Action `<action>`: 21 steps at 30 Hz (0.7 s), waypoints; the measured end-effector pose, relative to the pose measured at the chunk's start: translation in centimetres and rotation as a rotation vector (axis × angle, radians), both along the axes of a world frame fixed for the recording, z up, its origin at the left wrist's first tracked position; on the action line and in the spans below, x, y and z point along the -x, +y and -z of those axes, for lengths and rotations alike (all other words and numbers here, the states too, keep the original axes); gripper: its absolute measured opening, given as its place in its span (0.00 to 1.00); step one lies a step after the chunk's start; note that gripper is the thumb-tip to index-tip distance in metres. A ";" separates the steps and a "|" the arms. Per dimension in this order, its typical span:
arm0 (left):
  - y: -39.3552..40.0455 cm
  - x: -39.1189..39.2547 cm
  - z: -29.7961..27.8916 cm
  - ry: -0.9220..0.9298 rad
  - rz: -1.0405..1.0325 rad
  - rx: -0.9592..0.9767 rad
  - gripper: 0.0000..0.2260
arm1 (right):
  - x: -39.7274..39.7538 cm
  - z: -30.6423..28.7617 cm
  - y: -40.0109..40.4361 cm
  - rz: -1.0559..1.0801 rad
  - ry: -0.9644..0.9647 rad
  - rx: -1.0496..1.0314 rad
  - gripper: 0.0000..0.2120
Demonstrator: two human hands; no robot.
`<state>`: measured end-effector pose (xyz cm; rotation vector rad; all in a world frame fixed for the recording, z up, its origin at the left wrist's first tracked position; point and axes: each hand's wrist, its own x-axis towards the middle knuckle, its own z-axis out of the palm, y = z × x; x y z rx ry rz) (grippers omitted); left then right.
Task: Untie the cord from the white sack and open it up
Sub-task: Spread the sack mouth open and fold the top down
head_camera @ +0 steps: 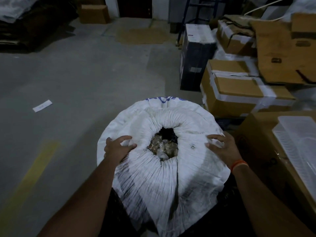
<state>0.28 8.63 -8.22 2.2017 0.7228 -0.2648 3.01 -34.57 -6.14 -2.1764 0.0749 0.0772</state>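
A big white woven sack [188,120] stands upright in front of me, its pleated mouth [165,142] open to a hole that shows small brownish packets inside. No cord is visible around the neck. My left hand [118,147] pinches a fold of the sack's rim on the left of the opening. My right hand [220,147] lies with curled fingers on the sack's right shoulder, an orange band on its wrist; whether it grips the cloth is unclear.
Taped cardboard boxes [239,88] and a black box [195,57] are stacked to the right. A large carton [256,139] topped with clear plastic stands beside the sack. Bare concrete floor [77,82] with a paper slip [42,105] lies to the left.
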 end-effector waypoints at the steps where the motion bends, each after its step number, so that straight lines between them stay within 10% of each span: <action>1: 0.4 0.0 0.5 0.004 0.002 0.017 0.23 | -0.1 0.1 -0.1 -0.008 0.008 -0.015 0.13; 21: 4.8 -1.8 3.9 -0.091 0.106 -0.283 0.40 | -1.0 1.1 -2.2 0.058 0.069 0.442 0.29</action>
